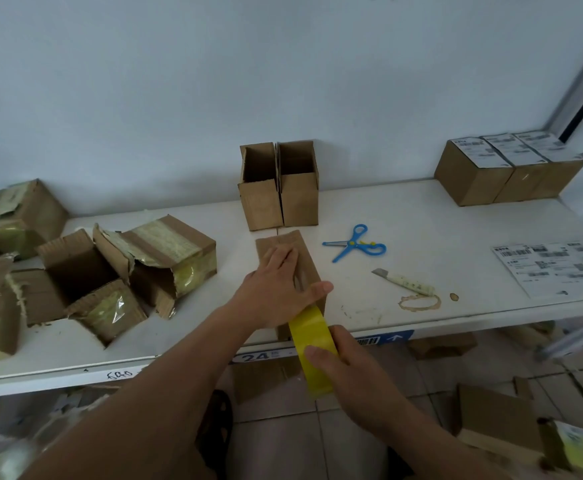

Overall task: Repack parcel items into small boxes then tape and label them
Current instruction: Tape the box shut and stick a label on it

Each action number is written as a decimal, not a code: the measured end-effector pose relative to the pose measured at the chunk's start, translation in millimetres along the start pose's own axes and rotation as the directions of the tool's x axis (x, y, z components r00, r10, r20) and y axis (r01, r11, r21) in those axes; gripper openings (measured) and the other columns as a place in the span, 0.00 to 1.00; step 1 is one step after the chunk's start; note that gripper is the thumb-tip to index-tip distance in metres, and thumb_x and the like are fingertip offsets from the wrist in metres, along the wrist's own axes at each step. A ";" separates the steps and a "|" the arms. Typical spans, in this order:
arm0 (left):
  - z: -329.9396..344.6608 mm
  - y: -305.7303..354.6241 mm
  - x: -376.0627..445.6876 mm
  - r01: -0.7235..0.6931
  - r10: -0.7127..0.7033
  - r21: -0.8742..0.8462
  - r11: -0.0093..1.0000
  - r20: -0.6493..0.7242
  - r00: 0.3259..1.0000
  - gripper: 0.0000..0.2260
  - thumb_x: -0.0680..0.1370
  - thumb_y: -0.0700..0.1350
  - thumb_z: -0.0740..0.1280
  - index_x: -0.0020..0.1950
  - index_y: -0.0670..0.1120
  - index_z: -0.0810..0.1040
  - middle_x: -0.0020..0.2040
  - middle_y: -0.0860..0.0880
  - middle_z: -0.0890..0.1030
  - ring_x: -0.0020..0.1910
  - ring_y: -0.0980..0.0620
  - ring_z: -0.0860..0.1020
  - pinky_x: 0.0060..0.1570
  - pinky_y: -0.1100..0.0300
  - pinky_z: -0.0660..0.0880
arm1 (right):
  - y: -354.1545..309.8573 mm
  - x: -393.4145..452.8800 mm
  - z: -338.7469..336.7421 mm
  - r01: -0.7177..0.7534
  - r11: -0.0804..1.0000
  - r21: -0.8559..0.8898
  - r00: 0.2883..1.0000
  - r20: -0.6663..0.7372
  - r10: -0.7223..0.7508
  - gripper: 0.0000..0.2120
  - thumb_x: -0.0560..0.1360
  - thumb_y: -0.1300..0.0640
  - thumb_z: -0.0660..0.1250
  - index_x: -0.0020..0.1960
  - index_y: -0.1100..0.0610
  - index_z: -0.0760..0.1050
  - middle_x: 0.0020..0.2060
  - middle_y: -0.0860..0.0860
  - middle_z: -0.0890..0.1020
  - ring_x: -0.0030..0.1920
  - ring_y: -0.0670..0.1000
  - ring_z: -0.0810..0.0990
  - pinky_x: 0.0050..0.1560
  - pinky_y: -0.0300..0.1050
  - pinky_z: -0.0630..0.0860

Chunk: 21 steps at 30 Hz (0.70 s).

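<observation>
A small brown box (305,252) lies closed on the white table (404,216), near its front edge. My left hand (278,289) presses flat on the box top, fingers straight and thumb stretched along the near right edge. My right hand (349,365) grips a roll of yellow tape (312,344) just off the table's front edge. A strip of tape runs from the roll up to the box's near end.
Two open small boxes (278,187) stand by the wall. Blue scissors (356,242), a box cutter (404,282) and a label sheet (553,268) lie to the right. Three labelled boxes (504,171) sit far right. Torn parcel boxes (117,268) crowd the left. Cardboard litters the floor.
</observation>
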State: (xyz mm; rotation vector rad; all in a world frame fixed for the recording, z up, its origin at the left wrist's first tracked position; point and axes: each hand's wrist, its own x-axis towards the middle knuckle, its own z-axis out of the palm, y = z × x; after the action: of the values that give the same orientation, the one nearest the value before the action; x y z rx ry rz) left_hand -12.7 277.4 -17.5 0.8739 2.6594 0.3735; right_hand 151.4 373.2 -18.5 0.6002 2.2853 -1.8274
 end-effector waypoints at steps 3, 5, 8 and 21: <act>-1.3 -5.8 2.3 -0.034 0.032 0.067 0.997 0.030 0.999 0.53 0.67 0.80 0.47 0.80 0.45 0.41 0.81 0.52 0.42 0.79 0.52 0.40 0.77 0.44 0.50 | 6.5 2.3 6.0 -0.004 0.999 -0.054 1.000 -0.028 0.003 0.11 0.79 0.40 0.61 0.52 0.47 0.72 0.47 0.47 0.79 0.49 0.49 0.78 0.56 0.55 0.77; -1.0 -8.4 2.3 -0.047 0.043 0.111 0.993 0.039 0.998 0.54 0.67 0.80 0.49 0.80 0.45 0.40 0.80 0.52 0.41 0.79 0.52 0.40 0.77 0.45 0.48 | 7.5 3.3 8.5 -0.021 0.996 -0.089 0.999 -0.026 0.019 0.14 0.79 0.39 0.59 0.54 0.48 0.73 0.48 0.47 0.79 0.50 0.48 0.78 0.57 0.56 0.76; -2.1 -11.1 5.5 -0.059 0.059 0.096 0.994 0.001 0.998 0.52 0.68 0.79 0.53 0.80 0.47 0.44 0.81 0.52 0.45 0.79 0.51 0.45 0.77 0.45 0.51 | 7.9 5.3 10.7 -0.053 0.995 -0.085 0.999 -0.019 0.051 0.15 0.79 0.39 0.58 0.54 0.48 0.73 0.49 0.46 0.79 0.50 0.47 0.78 0.56 0.51 0.76; 0.1 -12.7 2.0 -0.093 0.101 0.263 0.960 -0.017 0.995 0.47 0.73 0.73 0.51 0.80 0.45 0.41 0.80 0.51 0.40 0.78 0.50 0.39 0.76 0.51 0.44 | 9.4 29.8 15.7 -0.178 0.984 -0.020 0.983 0.033 0.178 0.17 0.79 0.36 0.56 0.57 0.46 0.71 0.53 0.47 0.77 0.53 0.48 0.76 0.60 0.54 0.75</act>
State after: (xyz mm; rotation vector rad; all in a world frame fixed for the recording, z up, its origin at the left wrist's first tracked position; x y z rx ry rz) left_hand -20.9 268.7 -22.4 1.0868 2.7420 0.0557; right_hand 126.1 366.1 -41.6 0.7380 2.1461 -1.7203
